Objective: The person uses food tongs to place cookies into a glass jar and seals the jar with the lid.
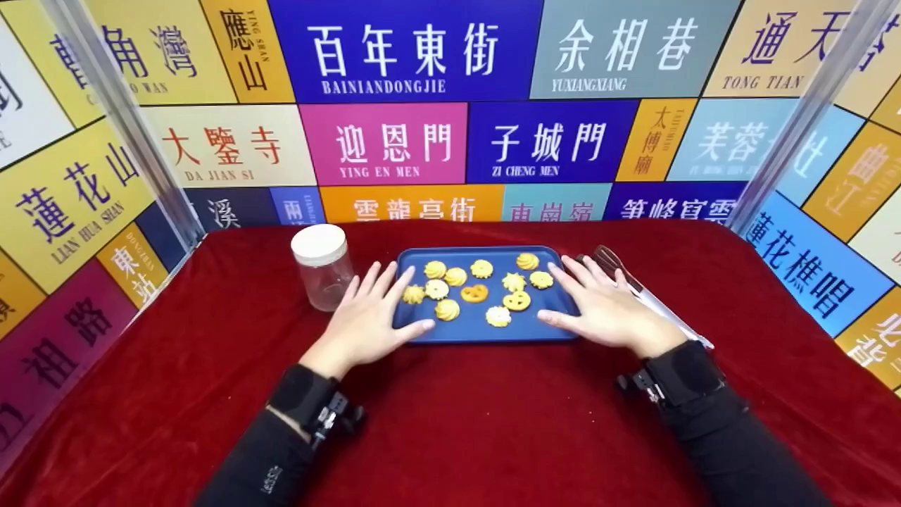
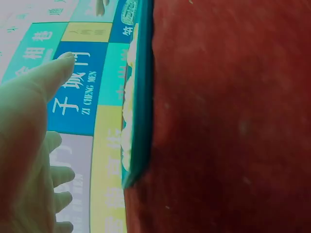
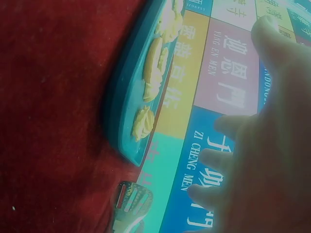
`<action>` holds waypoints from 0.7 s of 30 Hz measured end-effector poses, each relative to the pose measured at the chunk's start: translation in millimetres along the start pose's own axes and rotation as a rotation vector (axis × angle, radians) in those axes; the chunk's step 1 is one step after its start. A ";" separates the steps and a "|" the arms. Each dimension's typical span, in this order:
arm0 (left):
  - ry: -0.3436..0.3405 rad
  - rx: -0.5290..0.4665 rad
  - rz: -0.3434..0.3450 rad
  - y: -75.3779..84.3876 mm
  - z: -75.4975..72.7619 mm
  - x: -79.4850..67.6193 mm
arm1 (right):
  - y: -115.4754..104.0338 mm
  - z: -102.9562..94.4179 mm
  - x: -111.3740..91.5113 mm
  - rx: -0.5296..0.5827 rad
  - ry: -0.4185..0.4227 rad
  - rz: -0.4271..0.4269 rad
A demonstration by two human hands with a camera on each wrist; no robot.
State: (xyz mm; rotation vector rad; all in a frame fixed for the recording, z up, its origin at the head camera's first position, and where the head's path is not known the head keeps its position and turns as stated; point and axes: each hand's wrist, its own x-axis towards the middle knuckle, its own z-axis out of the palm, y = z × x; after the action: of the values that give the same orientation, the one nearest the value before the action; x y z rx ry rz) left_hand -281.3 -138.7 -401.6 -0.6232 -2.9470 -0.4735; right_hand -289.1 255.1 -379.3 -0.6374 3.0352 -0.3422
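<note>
A blue tray (image 1: 486, 331) with several yellow cookies (image 1: 446, 309) lies on the red cloth in the head view. My left hand (image 1: 371, 318) lies flat with straight fingers at the tray's left edge, thumb over its front corner. My right hand (image 1: 604, 308) lies flat the same way at the tray's right edge. Neither hand holds anything. The left wrist view shows my left hand (image 2: 26, 145) beside the tray (image 2: 141, 121) edge. The right wrist view shows my right hand (image 3: 262, 145) beside the tray (image 3: 131, 97) and cookies (image 3: 143, 124).
A clear jar with a white lid (image 1: 322, 267) stands left of the tray, just past my left hand. Metal tongs (image 1: 640, 290) lie on the cloth right of my right hand; tongs (image 3: 130, 206) show in the right wrist view. Sign-covered walls enclose the table.
</note>
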 end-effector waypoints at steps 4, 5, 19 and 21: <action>0.101 0.002 0.060 2.1 -7.6 1.4 | 0.2 0.3 -0.6 0.004 -0.005 0.002; 0.151 0.002 0.080 1.4 -10.0 2.2 | -0.1 0.2 -0.8 0.005 -0.007 0.003; 0.738 -0.547 -0.327 -80.6 -36.5 -7.4 | 0.1 2.1 1.3 0.000 -0.024 0.015; 0.649 -0.718 -0.387 -89.3 -29.8 -8.7 | 0.1 2.3 1.1 -0.001 -0.023 0.015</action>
State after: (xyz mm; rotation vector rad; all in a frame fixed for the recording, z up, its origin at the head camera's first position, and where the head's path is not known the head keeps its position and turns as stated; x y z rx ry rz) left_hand -309.1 -229.0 -399.8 0.0922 -2.2095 -1.4710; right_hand -290.0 254.2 -381.5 -0.6132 3.0167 -0.3308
